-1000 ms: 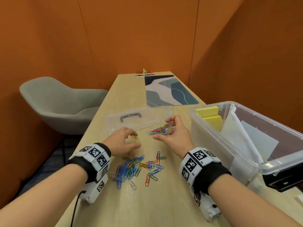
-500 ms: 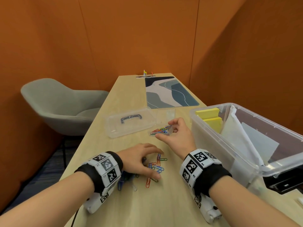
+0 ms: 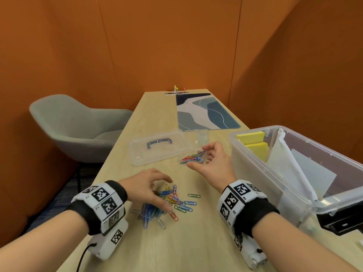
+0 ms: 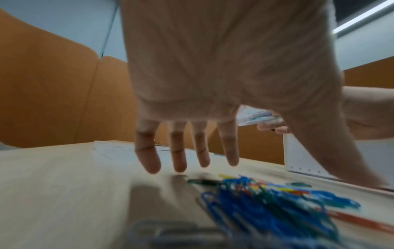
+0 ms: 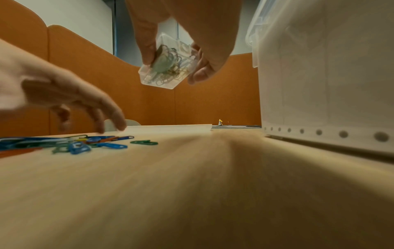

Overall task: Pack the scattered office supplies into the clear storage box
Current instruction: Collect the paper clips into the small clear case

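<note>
A heap of coloured paper clips (image 3: 167, 205) (image 4: 275, 200) (image 5: 70, 143) lies on the wooden table. My left hand (image 3: 151, 185) (image 4: 204, 151) hovers just over the heap with fingers spread and holds nothing. My right hand (image 3: 212, 163) (image 5: 181, 55) grips a small clear case (image 3: 193, 157) (image 5: 168, 67) part-filled with clips, held above the table. The large clear storage box (image 3: 253, 160) (image 5: 319, 84) stands to the right, holding yellow sticky-note pads (image 3: 253, 142) and white paper sheets (image 3: 294, 173).
The box's clear lid (image 3: 157, 149) with a dark handle lies flat beyond the clips. A patterned desk mat (image 3: 204, 112) covers the far table. A grey chair (image 3: 74, 126) stands left of the table. Something black (image 3: 341, 222) sits under the box's near corner.
My left hand came back from near the small case to the clip heap and spread its fingers over it. The right hand kept the case nearly still.
</note>
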A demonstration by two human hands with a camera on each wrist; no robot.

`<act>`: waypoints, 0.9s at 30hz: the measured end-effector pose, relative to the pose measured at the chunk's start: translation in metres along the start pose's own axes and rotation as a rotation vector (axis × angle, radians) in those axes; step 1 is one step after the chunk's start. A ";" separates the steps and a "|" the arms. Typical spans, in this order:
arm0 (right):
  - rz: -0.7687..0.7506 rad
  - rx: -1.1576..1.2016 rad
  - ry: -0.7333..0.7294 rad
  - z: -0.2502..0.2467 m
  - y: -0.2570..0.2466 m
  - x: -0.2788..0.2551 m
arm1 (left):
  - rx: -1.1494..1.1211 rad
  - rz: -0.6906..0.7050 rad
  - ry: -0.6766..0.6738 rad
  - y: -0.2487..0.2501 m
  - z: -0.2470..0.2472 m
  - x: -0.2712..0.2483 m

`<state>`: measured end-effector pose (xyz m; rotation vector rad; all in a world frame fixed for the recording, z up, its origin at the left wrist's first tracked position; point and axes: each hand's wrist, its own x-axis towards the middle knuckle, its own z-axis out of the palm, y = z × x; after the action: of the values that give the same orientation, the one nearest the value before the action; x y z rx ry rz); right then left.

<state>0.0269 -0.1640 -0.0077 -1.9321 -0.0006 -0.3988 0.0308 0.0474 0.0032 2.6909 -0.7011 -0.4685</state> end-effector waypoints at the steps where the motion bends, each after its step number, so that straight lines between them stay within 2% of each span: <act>1: -0.002 0.009 -0.011 0.000 0.000 0.000 | 0.029 -0.043 -0.051 -0.001 0.001 -0.002; 3: -0.005 0.031 -0.028 0.000 0.000 0.000 | 0.023 -0.043 -0.098 -0.001 0.008 -0.003; 8: -0.029 0.081 -0.091 -0.001 -0.003 -0.004 | -0.058 0.042 -0.100 0.007 0.010 0.003; 12: -0.042 0.110 -0.117 -0.002 -0.005 -0.005 | -0.103 0.024 -0.048 0.006 0.010 0.011; 14: -0.032 0.138 -0.113 -0.002 -0.005 -0.005 | -0.198 -0.011 -0.040 0.007 0.006 0.013; 17: -0.016 0.164 -0.087 0.001 -0.004 -0.005 | -0.390 -0.070 0.054 0.014 -0.011 0.015; 20: -0.009 0.202 -0.072 0.002 -0.003 -0.004 | -0.532 -0.037 0.200 0.033 -0.042 0.017; 24: -0.021 0.226 -0.076 0.001 -0.003 -0.004 | -0.573 0.041 0.304 0.068 -0.073 0.027; 27: -0.030 0.237 -0.069 0.000 -0.003 -0.004 | -0.496 0.069 0.340 0.091 -0.071 0.039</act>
<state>0.0226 -0.1615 -0.0058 -1.7121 -0.1174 -0.3367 0.0532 -0.0321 0.0925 2.1937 -0.4973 -0.1328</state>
